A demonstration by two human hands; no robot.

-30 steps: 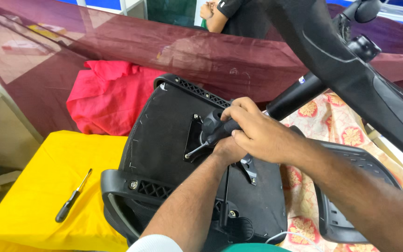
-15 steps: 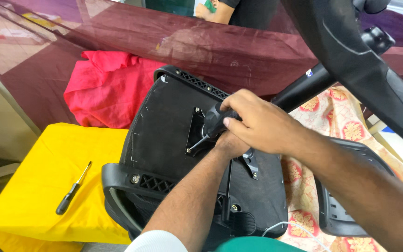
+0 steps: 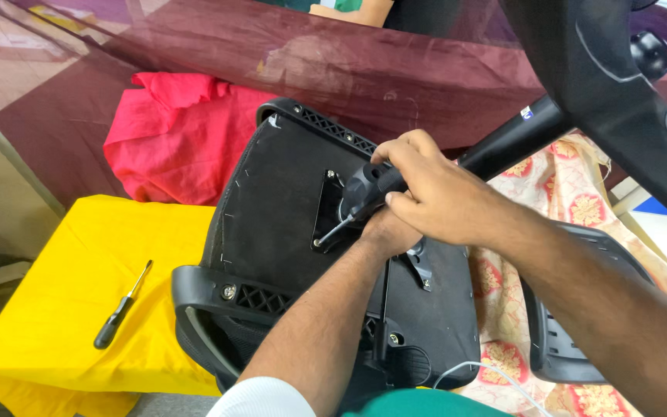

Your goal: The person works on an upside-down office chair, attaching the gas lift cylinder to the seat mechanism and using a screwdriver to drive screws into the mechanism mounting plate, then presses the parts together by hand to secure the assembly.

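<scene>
An upturned black office chair seat [image 3: 279,208] lies in front of me, its underside up with a black mounting plate [image 3: 328,212] on it. My right hand [image 3: 434,193] grips a black-handled screwdriver [image 3: 364,193] whose tip sits on a screw at the plate's lower corner. My left hand [image 3: 387,232] lies under the right one, mostly hidden, pressed against the seat's mechanism. The chair's column and base [image 3: 588,93] rise up to the right.
A second black-handled screwdriver [image 3: 121,309] lies on a yellow cloth [image 3: 71,286] to the left. Red cloth [image 3: 171,139] and a maroon sheet [image 3: 287,69] lie behind the seat. Floral fabric [image 3: 573,201] and a black armrest [image 3: 573,340] are on the right. Another person stands at the top.
My view has shifted slightly down and left. Both hands stay on the screwdriver at the plate, with little visible movement.
</scene>
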